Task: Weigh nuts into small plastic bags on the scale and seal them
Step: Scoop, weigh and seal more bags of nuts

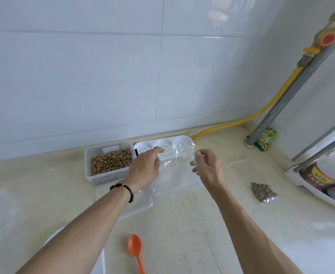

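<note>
Head view, near to far. Orange plastic spoon (135, 249) lies bowl-up on the speckled cream countertop (182, 224), close to the body; likely parked within reach for scooping. Beyond it, a clear flat plastic lid or tray (141, 202) rests on the counter under the left forearm. Both hands hold a clear small plastic bag (174, 175) up above the counter. Left hand (144, 167) grips its left edge, index finger extended; right hand (207, 165) pinches the right upper edge between thumb and curled fingers. Judgement: the mouth is being spread for filling; bag looks empty. To the right, well apart, a filled bag of brown nuts (263, 191) lies flat, apparently set aside as finished. Farther back, against the tiled wall, a clear rectangular tub of brown nuts (110, 162) stands open as supply, touching a white perforated plastic tray (162, 148). No scale display identifiable.
</note>
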A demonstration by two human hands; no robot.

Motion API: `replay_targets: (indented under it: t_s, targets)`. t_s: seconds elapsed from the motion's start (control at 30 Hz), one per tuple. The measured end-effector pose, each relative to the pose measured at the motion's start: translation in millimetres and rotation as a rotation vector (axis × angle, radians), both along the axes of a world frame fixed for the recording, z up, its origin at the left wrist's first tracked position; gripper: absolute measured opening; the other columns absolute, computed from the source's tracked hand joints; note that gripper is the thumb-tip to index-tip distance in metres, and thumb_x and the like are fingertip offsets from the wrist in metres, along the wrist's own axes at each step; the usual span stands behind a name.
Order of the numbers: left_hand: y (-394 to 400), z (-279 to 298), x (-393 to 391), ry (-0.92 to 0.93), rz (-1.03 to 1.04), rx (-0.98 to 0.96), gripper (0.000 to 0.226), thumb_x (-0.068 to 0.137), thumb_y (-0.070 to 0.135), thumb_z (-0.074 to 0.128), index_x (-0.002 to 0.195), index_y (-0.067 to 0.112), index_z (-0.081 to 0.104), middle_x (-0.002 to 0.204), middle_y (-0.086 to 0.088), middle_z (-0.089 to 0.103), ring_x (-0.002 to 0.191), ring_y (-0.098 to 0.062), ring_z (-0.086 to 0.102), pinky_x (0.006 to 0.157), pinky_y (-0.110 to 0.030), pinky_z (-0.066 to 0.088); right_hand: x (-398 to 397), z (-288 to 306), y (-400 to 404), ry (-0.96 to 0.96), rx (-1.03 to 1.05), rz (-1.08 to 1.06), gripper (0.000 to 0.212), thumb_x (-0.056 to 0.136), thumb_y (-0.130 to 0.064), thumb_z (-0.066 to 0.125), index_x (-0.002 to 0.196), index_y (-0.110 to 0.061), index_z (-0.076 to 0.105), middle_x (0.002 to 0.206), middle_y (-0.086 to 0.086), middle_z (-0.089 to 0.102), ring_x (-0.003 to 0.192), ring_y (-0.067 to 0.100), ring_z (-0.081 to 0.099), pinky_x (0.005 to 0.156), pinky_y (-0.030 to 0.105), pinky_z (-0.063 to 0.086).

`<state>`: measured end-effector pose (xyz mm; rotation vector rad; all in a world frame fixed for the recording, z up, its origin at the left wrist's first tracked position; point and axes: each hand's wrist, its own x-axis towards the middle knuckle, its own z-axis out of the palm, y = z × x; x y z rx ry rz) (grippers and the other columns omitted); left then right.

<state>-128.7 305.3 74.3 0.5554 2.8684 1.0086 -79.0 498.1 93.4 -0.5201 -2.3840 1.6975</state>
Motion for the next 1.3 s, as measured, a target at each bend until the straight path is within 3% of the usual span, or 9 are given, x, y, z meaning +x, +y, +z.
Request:
replay_targets:
  t_s: [0.1, 0.23, 0.47, 0.57, 0.87, 1.0, 1.1, 1.2, 1.3]
  targets:
    - [-48.4, 9.3, 20.2, -0.003, -0.003, 0.017, 0.035, 0.093, 0.008, 0.052, 0.126, 0.018, 0.057, 0.085, 0.010, 0.066, 0.086, -0.014, 0.063, 0.079, -0.035, 0.051, 20.6, 1.3, -42.8, -0.063, 0.017, 0.033, 0.013, 0.096, -0.013, 0.056, 0.107, -0.007, 0.060, 0.077, 0.004, 0.069, 0.061, 0.012, 0.061, 0.056, 0.020, 0.050]
    - [-118.2, 13.7, 44.6, -0.025, 0.022, 0.002, 0.022, 0.091, 0.019, 0.060, 0.113, 0.021, 0.064, 0.098, 0.004, 0.071, 0.094, -0.015, 0.065, 0.079, -0.031, 0.050, 46.4, -3.0, -103.9, -0.121, 0.000, 0.016, 0.008, 0.092, -0.003, 0.059, 0.093, -0.004, 0.066, 0.071, 0.005, 0.068, 0.055, 0.012, 0.057, 0.054, 0.021, 0.050]
    - [-211.4, -5.6, 78.4, -0.178, 0.040, -0.064, 0.009, 0.084, 0.015, 0.065, 0.088, 0.023, 0.063, 0.070, 0.017, 0.061, 0.073, -0.011, 0.061, 0.073, -0.031, 0.053, 88.3, -38.5, -189.0, -0.256, -0.112, 0.040, 0.010, 0.089, -0.003, 0.061, 0.081, -0.005, 0.066, 0.065, 0.007, 0.067, 0.053, 0.014, 0.056, 0.053, 0.024, 0.047]
    - [-236.3, -24.7, 90.3, -0.254, 0.056, -0.112, 0.010, 0.082, 0.021, 0.070, 0.082, 0.025, 0.061, 0.073, 0.014, 0.063, 0.074, -0.011, 0.063, 0.072, -0.032, 0.053, 103.9, -59.1, -207.3, -0.340, -0.091, 0.052, 0.012, 0.085, -0.010, 0.069, 0.073, -0.009, 0.067, 0.060, 0.003, 0.066, 0.053, 0.014, 0.055, 0.056, 0.028, 0.047]
    - [-251.9, -64.0, 104.4, -0.201, 0.145, -0.175, 0.014, 0.088, 0.027, 0.067, 0.100, 0.019, 0.064, 0.087, 0.010, 0.068, 0.081, -0.012, 0.063, 0.070, -0.026, 0.049, 116.3, -86.5, -230.0, -0.444, -0.001, 0.085, 0.015, 0.089, -0.017, 0.068, 0.079, -0.006, 0.068, 0.067, 0.004, 0.067, 0.058, 0.013, 0.058, 0.060, 0.027, 0.052]
    - [-254.5, -73.3, 106.1, -0.127, 0.126, -0.241, 0.030, 0.090, 0.029, 0.064, 0.118, 0.017, 0.064, 0.108, 0.001, 0.069, 0.102, -0.019, 0.061, 0.088, -0.035, 0.046, 115.5, -90.7, -230.5, -0.471, 0.029, 0.095, 0.018, 0.090, -0.027, 0.067, 0.084, -0.009, 0.067, 0.074, 0.005, 0.070, 0.063, 0.015, 0.063, 0.071, 0.035, 0.058]
    - [-258.3, -73.7, 117.2, -0.014, 0.149, -0.293, 0.036, 0.091, 0.027, 0.061, 0.124, 0.013, 0.063, 0.121, -0.008, 0.065, 0.111, -0.029, 0.057, 0.092, -0.040, 0.046, 119.1, -86.4, -230.2, -0.474, 0.134, 0.111, 0.027, 0.093, -0.038, 0.059, 0.098, -0.012, 0.066, 0.086, 0.006, 0.071, 0.079, 0.022, 0.067, 0.077, 0.041, 0.058]
    - [-263.2, -71.2, 142.3, 0.063, 0.179, -0.280, 0.036, 0.090, 0.026, 0.061, 0.122, 0.009, 0.064, 0.125, -0.013, 0.062, 0.117, -0.033, 0.054, 0.094, -0.043, 0.046, 131.7, -79.9, -228.6, -0.469, 0.254, 0.152, 0.041, 0.098, -0.039, 0.048, 0.125, -0.011, 0.060, 0.099, 0.005, 0.067, 0.100, 0.025, 0.061, 0.084, 0.035, 0.048]
    - [-268.2, -73.0, 183.6, 0.113, 0.217, -0.296, 0.038, 0.091, 0.027, 0.059, 0.124, 0.007, 0.061, 0.126, -0.015, 0.059, 0.121, -0.033, 0.050, 0.096, -0.048, 0.046, 154.5, -80.0, -227.0, -0.410, 0.346, 0.170, 0.036, 0.100, -0.036, 0.043, 0.118, -0.011, 0.061, 0.110, 0.009, 0.062, 0.108, 0.030, 0.057, 0.089, 0.039, 0.045]
